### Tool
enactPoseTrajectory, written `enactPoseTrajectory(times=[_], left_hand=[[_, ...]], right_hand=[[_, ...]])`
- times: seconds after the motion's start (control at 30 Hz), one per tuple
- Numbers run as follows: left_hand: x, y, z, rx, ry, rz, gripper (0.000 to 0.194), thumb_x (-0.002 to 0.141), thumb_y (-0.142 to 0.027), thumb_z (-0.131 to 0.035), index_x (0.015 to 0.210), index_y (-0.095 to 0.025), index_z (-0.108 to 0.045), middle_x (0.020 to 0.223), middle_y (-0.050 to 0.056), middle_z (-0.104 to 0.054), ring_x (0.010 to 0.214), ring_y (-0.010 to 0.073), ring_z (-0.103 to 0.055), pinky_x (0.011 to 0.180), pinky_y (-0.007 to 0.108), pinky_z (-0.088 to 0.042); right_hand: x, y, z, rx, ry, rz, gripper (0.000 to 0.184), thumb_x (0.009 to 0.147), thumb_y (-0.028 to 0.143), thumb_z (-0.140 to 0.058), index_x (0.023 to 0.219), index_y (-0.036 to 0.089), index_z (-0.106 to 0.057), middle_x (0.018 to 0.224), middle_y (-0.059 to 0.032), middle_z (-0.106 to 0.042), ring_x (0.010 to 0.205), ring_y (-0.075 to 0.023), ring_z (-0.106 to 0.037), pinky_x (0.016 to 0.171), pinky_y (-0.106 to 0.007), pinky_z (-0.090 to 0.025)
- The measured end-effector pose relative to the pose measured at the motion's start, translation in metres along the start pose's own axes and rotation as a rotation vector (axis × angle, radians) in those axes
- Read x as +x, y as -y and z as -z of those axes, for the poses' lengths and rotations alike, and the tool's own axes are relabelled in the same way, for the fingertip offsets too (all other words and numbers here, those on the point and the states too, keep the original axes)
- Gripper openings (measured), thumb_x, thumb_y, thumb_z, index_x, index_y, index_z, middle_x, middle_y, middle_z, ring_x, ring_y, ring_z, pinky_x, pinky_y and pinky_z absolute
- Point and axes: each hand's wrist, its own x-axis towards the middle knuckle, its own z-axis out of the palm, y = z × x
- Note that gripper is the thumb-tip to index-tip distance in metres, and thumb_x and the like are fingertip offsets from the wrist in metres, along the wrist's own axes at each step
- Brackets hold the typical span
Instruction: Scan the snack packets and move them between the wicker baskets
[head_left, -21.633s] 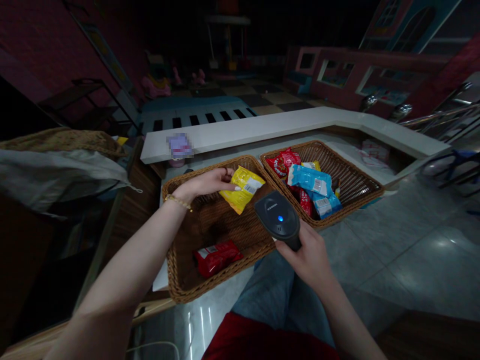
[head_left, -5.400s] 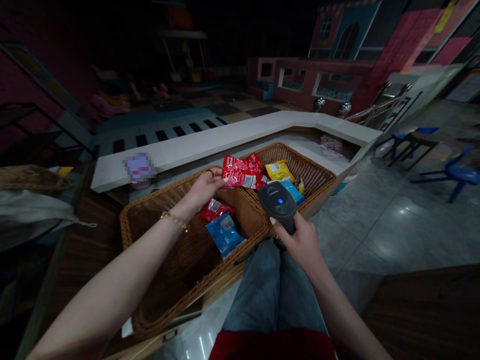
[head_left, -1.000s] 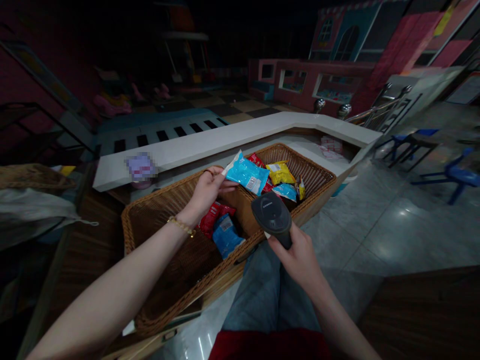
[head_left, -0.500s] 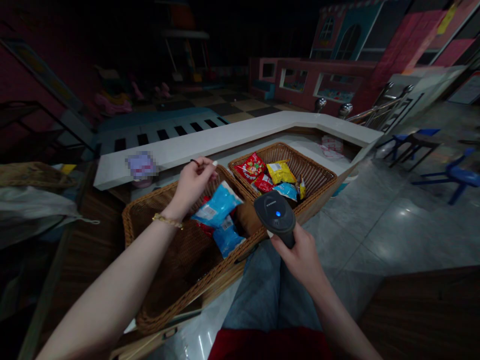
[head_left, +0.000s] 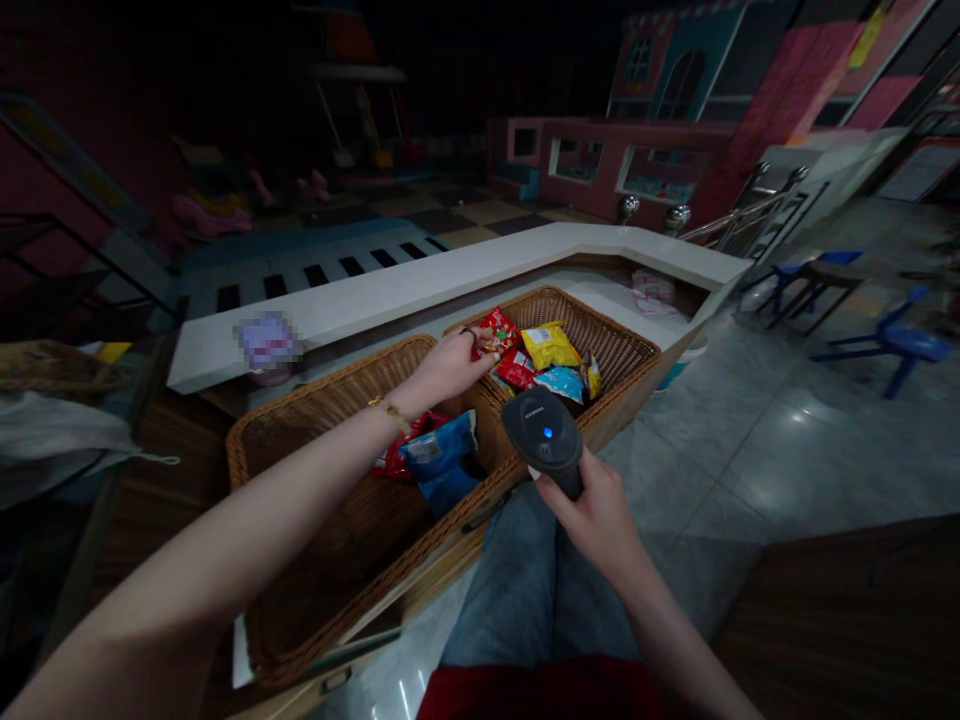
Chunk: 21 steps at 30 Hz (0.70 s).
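Observation:
My right hand (head_left: pixel 600 515) is wrapped round the handle of a black barcode scanner (head_left: pixel 541 430) with a lit blue light. Over the rim between two wicker baskets, my left hand (head_left: pixel 459 362) stretches out, its fingertips at the red snack bag (head_left: pixel 499 332) in the right basket (head_left: pixel 626 345). The fingers are apart, partly hidden against the bag. Beside that bag lie a yellow bag (head_left: pixel 550 345), a smaller red packet (head_left: pixel 516 368) and a light blue bag (head_left: pixel 561 382). Under my left wrist, the left basket (head_left: pixel 236 455) holds blue bags (head_left: pixel 442 465) and a red packet (head_left: pixel 390 460).
A white counter ledge (head_left: pixel 420 275) runs behind the baskets. A blurred purple item (head_left: pixel 268 340) stands at its left end. Further left lies a pale cloth bag (head_left: pixel 60 450). Blue chairs (head_left: pixel 896 335) stand on the grey tiled floor to the right.
My left hand has moved right, from above the left basket to the red bag in the right one. The light blue bag below it has dropped among the others. My right hand keeps the scanner.

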Motion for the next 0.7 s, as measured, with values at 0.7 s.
enactPoseTrajectory(times=[0.7], left_hand=[[0.063,-0.029,-0.033,-0.446,-0.190,0.218,0.010,0.085,-0.009,-0.063,0.083,-0.019,-0.060,0.086,0.008,-0.074,0.087,0.0239,-0.072,0.094,0.042,-0.056]], right_hand=[[0.000,-0.004,0.004,0.005,-0.038,-0.018,0.009,0.087,0.028,-0.059,0.092,0.022,-0.063,0.080,-0.0035,-0.073,0.072,-0.0221,-0.069,0.067,-0.029,-0.053]])
